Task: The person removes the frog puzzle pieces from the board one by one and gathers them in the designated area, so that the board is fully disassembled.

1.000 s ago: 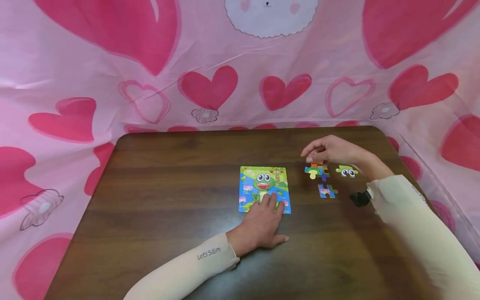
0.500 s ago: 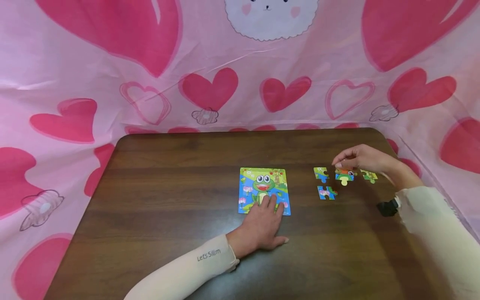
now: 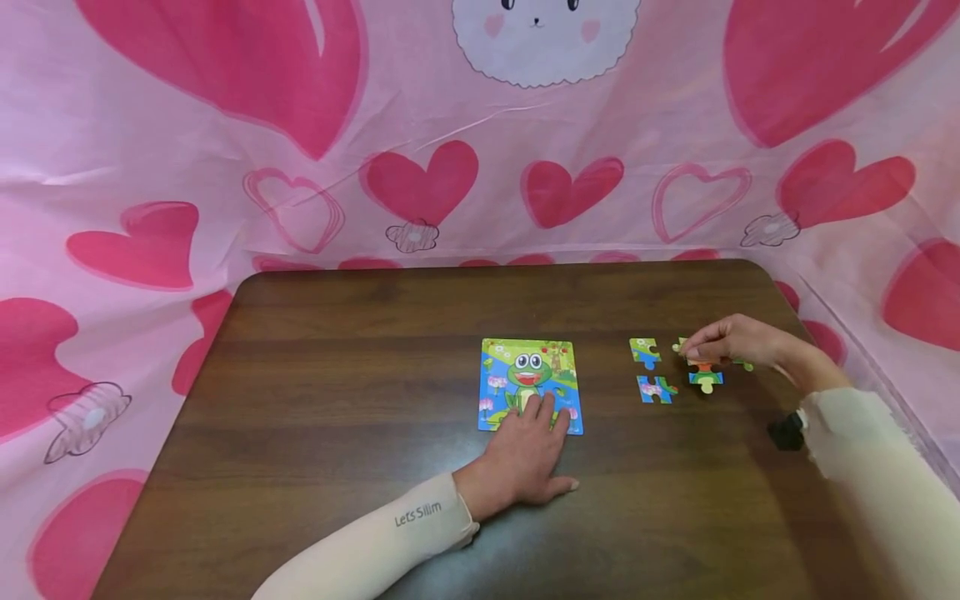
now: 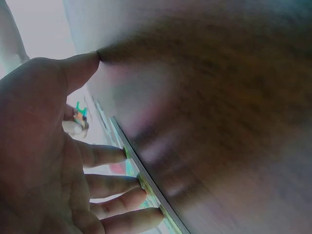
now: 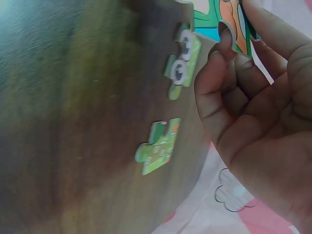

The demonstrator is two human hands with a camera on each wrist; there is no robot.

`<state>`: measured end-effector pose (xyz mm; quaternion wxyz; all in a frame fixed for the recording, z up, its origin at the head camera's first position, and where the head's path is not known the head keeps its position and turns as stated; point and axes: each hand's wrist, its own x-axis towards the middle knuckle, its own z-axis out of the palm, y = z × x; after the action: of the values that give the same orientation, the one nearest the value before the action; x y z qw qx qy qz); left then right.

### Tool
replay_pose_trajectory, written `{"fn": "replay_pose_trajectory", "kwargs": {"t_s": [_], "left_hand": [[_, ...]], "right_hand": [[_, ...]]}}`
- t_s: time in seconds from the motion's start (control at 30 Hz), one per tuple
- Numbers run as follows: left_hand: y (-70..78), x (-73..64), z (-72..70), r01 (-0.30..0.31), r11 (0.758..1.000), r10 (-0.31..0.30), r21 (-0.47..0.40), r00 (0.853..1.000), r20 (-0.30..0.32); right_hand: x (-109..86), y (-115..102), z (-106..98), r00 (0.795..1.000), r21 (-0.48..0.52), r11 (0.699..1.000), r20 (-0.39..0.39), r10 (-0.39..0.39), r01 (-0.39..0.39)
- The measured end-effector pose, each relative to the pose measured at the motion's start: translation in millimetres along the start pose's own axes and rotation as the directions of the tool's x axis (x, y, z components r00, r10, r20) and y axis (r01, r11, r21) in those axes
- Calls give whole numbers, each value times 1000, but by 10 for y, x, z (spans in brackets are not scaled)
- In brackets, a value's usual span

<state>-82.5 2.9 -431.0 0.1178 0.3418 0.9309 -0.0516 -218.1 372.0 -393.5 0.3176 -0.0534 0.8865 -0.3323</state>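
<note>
My left hand (image 3: 521, 454) rests with extended fingers on the lower part of a frog picture board (image 3: 558, 362), which lies flat on the table. To the right, my right hand (image 3: 738, 337) pinches a jigsaw piece (image 3: 706, 380) with orange and green on it between thumb and fingers. Under and beside that hand lie an eye piece (image 5: 180, 70) and a green corner piece (image 5: 160, 150), both partly covered in the head view. Left of the hand, a green-and-blue piece (image 3: 643, 352) and a pink flower piece (image 3: 656, 389) lie apart from each other.
The brown wooden table (image 3: 322, 375) has rounded far corners. A pink heart-patterned cloth (image 3: 495, 217) hangs behind it and along both sides. A small black object (image 3: 786, 432) is at the right sleeve's cuff.
My right hand has carried the orange-and-green jigsaw piece rightward, away from the two left pieces, then slightly nearer to me. The left hand has stayed on the board.
</note>
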Motion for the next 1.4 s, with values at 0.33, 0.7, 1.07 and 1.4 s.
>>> {"fn": "replay_pose_trajectory", "kwargs": {"t_s": [0.33, 0.7, 1.07, 1.4], "left_hand": [[15, 5, 15, 9, 1000, -9, 25, 1000, -11], [8, -6, 9, 17, 1000, -17, 17, 1000, -12], [17, -5, -8, 9, 1000, -9, 7, 1000, 1], [14, -4, -12, 7, 1000, -7, 6, 1000, -2]], "right_hand": [[33, 150, 118, 998, 30, 999, 56, -30, 28], [22, 61, 125, 999, -48, 998, 37, -30, 32], [-1, 90, 119, 999, -112, 993, 26, -25, 28], [-45, 70, 87, 999, -168, 985, 6, -34, 34]]}}
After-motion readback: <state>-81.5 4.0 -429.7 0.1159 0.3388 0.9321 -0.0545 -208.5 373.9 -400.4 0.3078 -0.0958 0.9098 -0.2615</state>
